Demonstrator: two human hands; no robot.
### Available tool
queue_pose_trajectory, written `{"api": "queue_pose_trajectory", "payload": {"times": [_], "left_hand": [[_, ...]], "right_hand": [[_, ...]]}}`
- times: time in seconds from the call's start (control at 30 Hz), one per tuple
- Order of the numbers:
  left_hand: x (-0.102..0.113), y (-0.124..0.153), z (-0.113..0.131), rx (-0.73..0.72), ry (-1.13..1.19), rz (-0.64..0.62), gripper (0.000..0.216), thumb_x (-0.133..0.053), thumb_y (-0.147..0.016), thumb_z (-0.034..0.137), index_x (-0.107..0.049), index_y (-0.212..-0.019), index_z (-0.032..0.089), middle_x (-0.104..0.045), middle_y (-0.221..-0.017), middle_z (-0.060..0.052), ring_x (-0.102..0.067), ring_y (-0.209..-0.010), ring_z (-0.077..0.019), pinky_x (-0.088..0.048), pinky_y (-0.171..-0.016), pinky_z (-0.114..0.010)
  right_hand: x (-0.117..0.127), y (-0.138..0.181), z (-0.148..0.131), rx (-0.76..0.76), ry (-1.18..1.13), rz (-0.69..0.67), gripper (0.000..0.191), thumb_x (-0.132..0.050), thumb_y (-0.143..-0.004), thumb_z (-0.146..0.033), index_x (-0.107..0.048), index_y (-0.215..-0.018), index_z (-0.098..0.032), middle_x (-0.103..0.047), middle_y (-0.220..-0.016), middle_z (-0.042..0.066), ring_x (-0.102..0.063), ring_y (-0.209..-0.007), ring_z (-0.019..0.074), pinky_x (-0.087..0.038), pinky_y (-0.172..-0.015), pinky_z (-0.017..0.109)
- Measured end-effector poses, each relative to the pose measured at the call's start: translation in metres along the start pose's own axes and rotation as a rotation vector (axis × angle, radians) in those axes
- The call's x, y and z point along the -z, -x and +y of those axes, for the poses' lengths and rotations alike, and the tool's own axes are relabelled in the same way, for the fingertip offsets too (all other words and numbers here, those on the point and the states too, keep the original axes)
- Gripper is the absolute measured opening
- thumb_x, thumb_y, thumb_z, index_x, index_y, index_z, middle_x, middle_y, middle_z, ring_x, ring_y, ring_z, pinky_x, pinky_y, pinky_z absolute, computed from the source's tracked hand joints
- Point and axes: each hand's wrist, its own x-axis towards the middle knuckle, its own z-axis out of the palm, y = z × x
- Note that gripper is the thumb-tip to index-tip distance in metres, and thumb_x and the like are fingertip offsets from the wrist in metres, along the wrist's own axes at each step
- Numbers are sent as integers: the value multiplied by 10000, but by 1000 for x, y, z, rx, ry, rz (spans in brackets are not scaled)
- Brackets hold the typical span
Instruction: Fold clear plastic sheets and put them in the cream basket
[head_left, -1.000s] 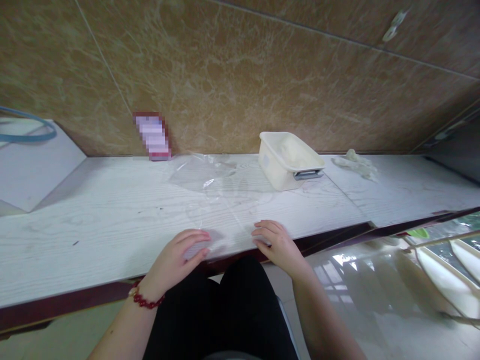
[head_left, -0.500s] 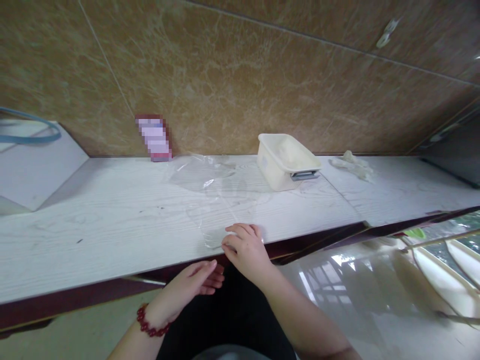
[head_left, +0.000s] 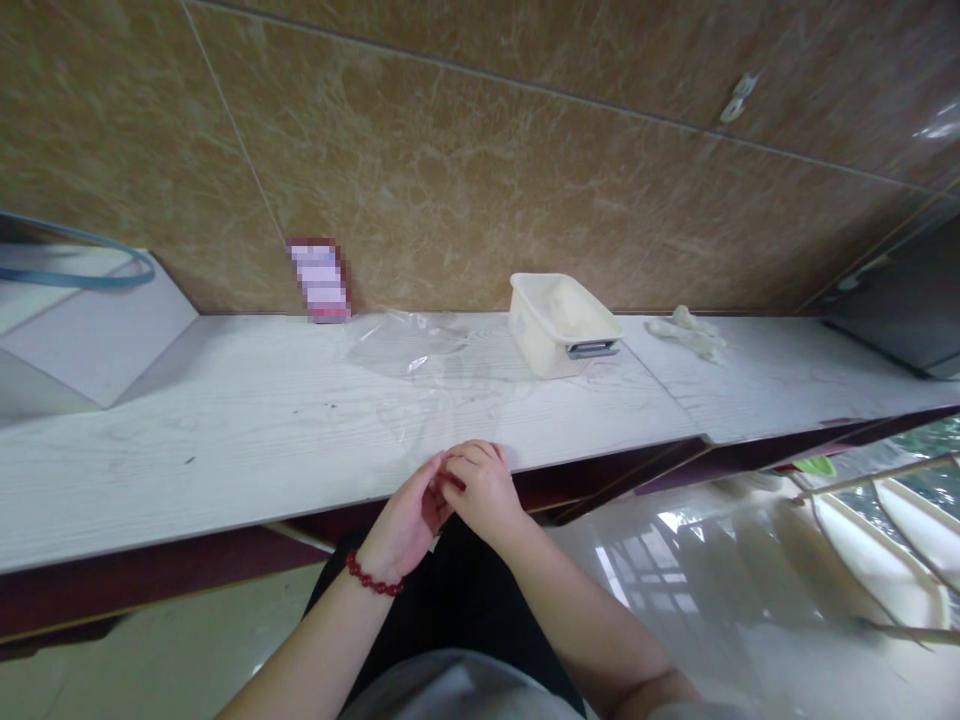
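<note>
A clear plastic film (head_left: 420, 385) lies flat on the white wood-grain table (head_left: 225, 440), running from the wall side down to the front edge. My two hands meet at that front edge, over the film's near end. My right hand (head_left: 484, 485) has its fingers curled on the film's edge. My left hand (head_left: 405, 520), with a red bead bracelet on the wrist, comes up from below the table edge. Its fingertips press against the right hand's fingers at the same spot on the film.
A cream plastic tub (head_left: 562, 325) with a grey handle stands at the back, right of the film. Crumpled pale gloves (head_left: 686, 330) lie further right. A small red-edged card (head_left: 321, 280) leans on the brown tiled wall. A white box with a blue strap (head_left: 82, 300) is at far left.
My hands were spread apart on the film's near end. The left hand dropped below the table edge, then rose to meet the right hand, which slid left along the edge.
</note>
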Motion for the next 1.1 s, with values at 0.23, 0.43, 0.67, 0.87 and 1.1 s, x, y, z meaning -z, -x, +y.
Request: {"api": "queue_pose_trajectory", "payload": {"times": [0.23, 0.43, 0.67, 0.87, 1.1], "left_hand": [[-9, -7, -16, -110, 124, 189, 121, -481, -802, 127, -594, -761, 114, -630, -725, -28, -592, -635, -86, -490, -557, -174], [-8, -10, -15, -147, 81, 215, 109, -493, -781, 84, -574, -723, 129, -617, -650, -3, -584, -579, -74, -485, -528, -165], [-3, -11, -11, -107, 98, 253, 138, -480, -779, 44, -580, -804, 135, -661, -833, -50, -631, -787, -121, -521, -720, -242], [-7, -9, -11, -140, 87, 221, 132, -517, -738, 22, -568, -761, 142, -645, -748, -16, -615, -696, -94, -518, -698, -225], [-7, -10, -17, -155, 14, 225, 174, -555, -636, -22, -568, -685, 144, -616, -628, 16, -569, -571, -73, -478, -573, -171]], "right_hand": [[2, 7, 2, 26, 0, -21, 108, -572, -759, -225, -664, -806, -261, -639, -916, -1, -505, -924, 155, -345, -819, 329], [15, 11, 11, 61, -93, -71, 154, -587, -751, -259, -639, -896, -262, -637, -930, -5, -529, -925, 148, -366, -841, 312], [32, -20, 23, 15, -145, -21, 142, -516, -792, -232, -620, -885, -203, -640, -914, 22, -559, -901, 136, -390, -857, 290], [14, -68, -2, -15, 38, -225, 249, -505, -790, -340, -592, -961, -181, -622, -924, 69, -578, -853, 173, -445, -769, 312], [-42, -111, -46, -39, 357, -404, 415, -561, -717, -283, -483, -1093, -124, -550, -1060, 153, -536, -966, 255, -486, -709, 353]]}}
